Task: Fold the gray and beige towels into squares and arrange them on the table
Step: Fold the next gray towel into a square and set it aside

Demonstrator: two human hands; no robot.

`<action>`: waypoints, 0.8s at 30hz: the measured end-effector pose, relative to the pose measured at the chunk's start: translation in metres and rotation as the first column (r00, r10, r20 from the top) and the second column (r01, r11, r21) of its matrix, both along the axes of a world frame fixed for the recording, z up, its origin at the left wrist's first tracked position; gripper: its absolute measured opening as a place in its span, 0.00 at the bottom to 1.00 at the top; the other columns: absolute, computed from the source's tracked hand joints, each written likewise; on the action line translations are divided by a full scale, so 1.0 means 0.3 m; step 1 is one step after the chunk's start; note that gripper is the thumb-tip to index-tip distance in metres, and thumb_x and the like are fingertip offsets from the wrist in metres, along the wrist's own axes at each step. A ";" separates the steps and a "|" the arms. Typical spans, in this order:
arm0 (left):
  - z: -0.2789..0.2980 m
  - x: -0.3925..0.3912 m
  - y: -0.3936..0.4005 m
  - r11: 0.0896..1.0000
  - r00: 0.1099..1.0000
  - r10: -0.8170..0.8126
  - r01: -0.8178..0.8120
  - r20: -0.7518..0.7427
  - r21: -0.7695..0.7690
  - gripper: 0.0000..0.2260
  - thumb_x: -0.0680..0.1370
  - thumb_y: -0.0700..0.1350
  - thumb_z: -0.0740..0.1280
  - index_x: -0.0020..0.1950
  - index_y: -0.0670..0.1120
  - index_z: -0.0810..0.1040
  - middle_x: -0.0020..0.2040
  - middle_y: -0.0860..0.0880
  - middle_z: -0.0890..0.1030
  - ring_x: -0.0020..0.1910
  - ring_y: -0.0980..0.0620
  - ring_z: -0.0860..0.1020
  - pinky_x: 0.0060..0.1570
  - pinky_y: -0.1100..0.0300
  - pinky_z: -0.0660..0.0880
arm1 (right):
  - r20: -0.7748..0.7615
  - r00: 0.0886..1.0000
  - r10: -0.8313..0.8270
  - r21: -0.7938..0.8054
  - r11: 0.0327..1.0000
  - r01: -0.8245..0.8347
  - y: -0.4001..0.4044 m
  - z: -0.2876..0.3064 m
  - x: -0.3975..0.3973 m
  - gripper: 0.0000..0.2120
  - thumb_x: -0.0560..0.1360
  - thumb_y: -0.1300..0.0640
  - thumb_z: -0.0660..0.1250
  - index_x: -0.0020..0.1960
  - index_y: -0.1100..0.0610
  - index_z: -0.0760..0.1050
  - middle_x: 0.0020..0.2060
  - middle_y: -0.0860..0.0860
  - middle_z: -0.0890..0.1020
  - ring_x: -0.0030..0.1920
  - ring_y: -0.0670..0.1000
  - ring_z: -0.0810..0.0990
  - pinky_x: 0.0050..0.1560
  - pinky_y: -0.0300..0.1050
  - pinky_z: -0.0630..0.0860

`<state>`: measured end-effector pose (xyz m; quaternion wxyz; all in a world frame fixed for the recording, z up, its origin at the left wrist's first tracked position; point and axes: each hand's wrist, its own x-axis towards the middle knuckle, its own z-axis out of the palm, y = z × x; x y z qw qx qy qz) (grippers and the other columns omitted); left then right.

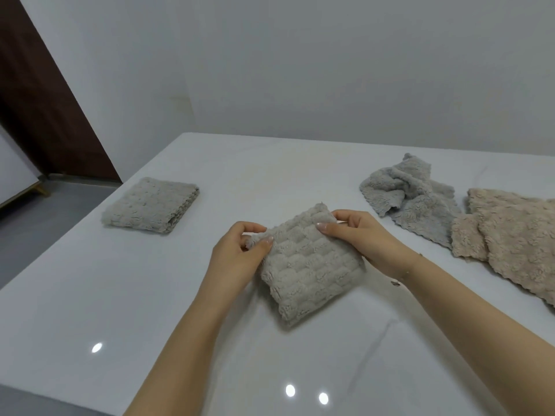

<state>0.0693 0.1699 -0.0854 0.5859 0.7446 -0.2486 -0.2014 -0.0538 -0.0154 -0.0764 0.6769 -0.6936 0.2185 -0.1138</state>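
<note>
While it lies on the table, 2 hands pinch the folded towel: left grip, right grip.

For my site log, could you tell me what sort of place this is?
Probably a plain indoor room: a glossy white table bearing towels, bare white walls, and a dark wooden door at left.

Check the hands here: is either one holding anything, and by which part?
Both hold the folded gray towel: the left hand pinches its far-left corner, the right hand its far-right corner.
</note>
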 end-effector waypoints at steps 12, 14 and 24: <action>-0.133 0.046 0.061 0.955 0.968 0.232 -0.246 -0.097 -0.168 0.06 0.81 0.40 0.60 0.51 0.45 0.77 0.44 0.48 0.82 0.35 0.58 0.78 0.40 0.66 0.76 | -0.095 0.995 -0.034 -0.027 0.999 0.032 0.010 -0.081 0.048 0.11 0.75 0.57 0.69 0.52 0.64 0.79 0.46 0.61 0.85 0.41 0.54 0.84 0.40 0.44 0.81; -0.132 0.036 0.058 0.963 0.973 0.226 -0.230 -0.039 -0.138 0.08 0.81 0.42 0.59 0.51 0.45 0.78 0.45 0.50 0.82 0.35 0.59 0.78 0.40 0.68 0.75 | -0.092 0.994 -0.054 -0.043 0.998 0.050 0.010 -0.088 0.050 0.11 0.75 0.56 0.69 0.52 0.63 0.79 0.46 0.61 0.85 0.41 0.54 0.84 0.41 0.45 0.81; -0.128 0.033 0.049 0.983 0.981 0.183 -0.182 0.057 -0.028 0.05 0.78 0.49 0.66 0.49 0.50 0.80 0.38 0.54 0.81 0.38 0.60 0.78 0.48 0.59 0.75 | -0.115 0.991 -0.070 -0.179 0.983 0.049 0.011 -0.083 0.073 0.13 0.75 0.50 0.69 0.48 0.61 0.75 0.28 0.56 0.75 0.28 0.50 0.70 0.28 0.39 0.64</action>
